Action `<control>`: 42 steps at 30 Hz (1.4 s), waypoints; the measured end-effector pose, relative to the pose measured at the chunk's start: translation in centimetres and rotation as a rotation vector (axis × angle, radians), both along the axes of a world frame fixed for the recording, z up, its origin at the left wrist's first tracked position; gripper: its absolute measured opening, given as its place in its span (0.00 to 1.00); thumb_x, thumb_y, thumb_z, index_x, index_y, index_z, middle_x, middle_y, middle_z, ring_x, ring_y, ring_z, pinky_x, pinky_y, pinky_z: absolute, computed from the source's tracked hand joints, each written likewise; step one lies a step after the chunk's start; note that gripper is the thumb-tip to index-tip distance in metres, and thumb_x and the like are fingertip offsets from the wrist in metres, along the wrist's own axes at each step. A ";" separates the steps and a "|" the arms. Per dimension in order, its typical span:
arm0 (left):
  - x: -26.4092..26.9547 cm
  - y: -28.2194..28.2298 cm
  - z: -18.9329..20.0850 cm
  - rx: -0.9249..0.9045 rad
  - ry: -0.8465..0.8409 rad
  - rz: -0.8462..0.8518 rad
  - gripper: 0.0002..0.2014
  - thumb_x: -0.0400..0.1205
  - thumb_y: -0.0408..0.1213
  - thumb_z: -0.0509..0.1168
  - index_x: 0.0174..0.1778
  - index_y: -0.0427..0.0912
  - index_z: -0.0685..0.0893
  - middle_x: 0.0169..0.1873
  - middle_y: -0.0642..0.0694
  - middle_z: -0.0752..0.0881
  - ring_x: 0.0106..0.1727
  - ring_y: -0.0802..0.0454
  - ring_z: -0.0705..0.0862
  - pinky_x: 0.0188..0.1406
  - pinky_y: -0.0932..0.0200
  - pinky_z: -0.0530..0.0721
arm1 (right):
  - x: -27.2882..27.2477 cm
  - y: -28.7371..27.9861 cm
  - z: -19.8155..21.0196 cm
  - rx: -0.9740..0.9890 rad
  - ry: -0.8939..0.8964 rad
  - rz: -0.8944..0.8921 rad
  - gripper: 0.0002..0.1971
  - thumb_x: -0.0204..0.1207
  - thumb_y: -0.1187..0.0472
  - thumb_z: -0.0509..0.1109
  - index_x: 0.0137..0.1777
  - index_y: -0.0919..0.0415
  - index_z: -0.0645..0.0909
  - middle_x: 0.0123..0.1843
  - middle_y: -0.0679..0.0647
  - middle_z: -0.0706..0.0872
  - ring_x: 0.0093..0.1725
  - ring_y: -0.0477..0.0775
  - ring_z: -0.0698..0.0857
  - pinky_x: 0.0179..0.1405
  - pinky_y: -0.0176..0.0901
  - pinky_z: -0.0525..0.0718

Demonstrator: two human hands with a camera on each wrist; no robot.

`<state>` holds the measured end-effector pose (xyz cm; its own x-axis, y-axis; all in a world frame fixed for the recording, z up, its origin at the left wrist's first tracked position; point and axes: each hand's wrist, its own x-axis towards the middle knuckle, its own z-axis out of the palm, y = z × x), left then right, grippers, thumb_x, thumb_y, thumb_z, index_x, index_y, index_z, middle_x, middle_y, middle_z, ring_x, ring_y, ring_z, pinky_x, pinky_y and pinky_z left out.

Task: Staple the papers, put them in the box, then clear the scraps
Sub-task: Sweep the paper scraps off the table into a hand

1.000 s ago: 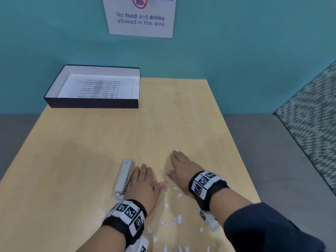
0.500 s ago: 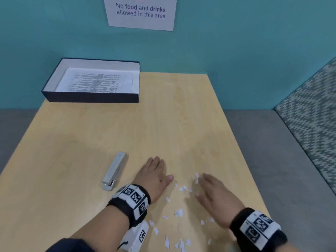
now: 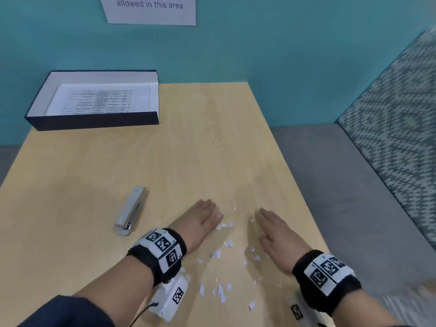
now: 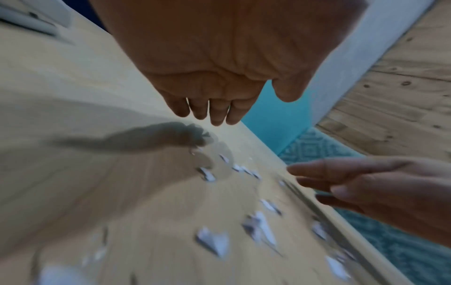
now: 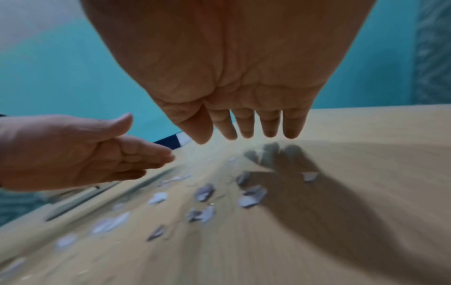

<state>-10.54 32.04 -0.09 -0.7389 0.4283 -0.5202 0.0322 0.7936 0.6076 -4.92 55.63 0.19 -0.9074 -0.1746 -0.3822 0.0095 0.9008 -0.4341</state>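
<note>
Several small white paper scraps (image 3: 220, 256) lie scattered on the wooden table (image 3: 94, 185) near its front edge. My left hand (image 3: 200, 223) hovers flat, palm down, just left of them, fingers straight. My right hand (image 3: 273, 230) is flat with straight fingers too, just right of the scraps. The wrist views show both palms empty above the scraps (image 4: 212, 241) (image 5: 251, 194). The printed papers (image 3: 101, 102) lie inside the dark box (image 3: 94, 120) at the far left. The grey stapler (image 3: 132, 210) lies left of my left hand.
A teal wall with a white sign (image 3: 151, 9) backs the table. A grey bench (image 3: 342, 185) and a patterned cushion (image 3: 396, 128) run along the table's right side. The table's right edge is close to my right hand.
My right hand pulled back toward the front right, then moved forward again beside the scraps. My left hand shifted right, away from the stapler. More scraps now show between the hands.
</note>
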 end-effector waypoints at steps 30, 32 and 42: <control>4.7 -7.2 -0.6 0.125 0.029 -0.100 0.56 0.59 0.85 0.39 0.84 0.61 0.55 0.81 0.71 0.47 0.80 0.77 0.39 0.76 0.72 0.40 | 5.1 0.7 2.4 0.103 -0.050 0.138 0.23 0.86 0.52 0.55 0.80 0.54 0.65 0.85 0.47 0.59 0.82 0.35 0.52 0.74 0.23 0.51; 4.3 -7.8 -1.2 0.102 0.016 -0.082 0.53 0.63 0.81 0.41 0.84 0.59 0.53 0.82 0.68 0.47 0.80 0.74 0.40 0.75 0.72 0.40 | 5.9 0.7 1.3 0.191 -0.080 0.108 0.25 0.86 0.50 0.54 0.81 0.58 0.61 0.85 0.50 0.58 0.83 0.39 0.51 0.72 0.23 0.49; 10.7 -5.3 -2.4 0.137 0.134 -0.100 0.40 0.75 0.69 0.46 0.84 0.57 0.57 0.83 0.64 0.52 0.82 0.70 0.45 0.80 0.67 0.47 | 12.4 -1.6 -0.5 0.093 0.259 0.110 0.31 0.81 0.37 0.54 0.83 0.43 0.58 0.84 0.32 0.53 0.79 0.24 0.50 0.69 0.13 0.48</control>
<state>0.13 26.76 -2.50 -0.7478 0.5629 -0.3522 0.1944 0.6927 0.6945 7.49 54.00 -0.34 -0.9546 -0.2519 -0.1592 -0.1903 0.9264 -0.3249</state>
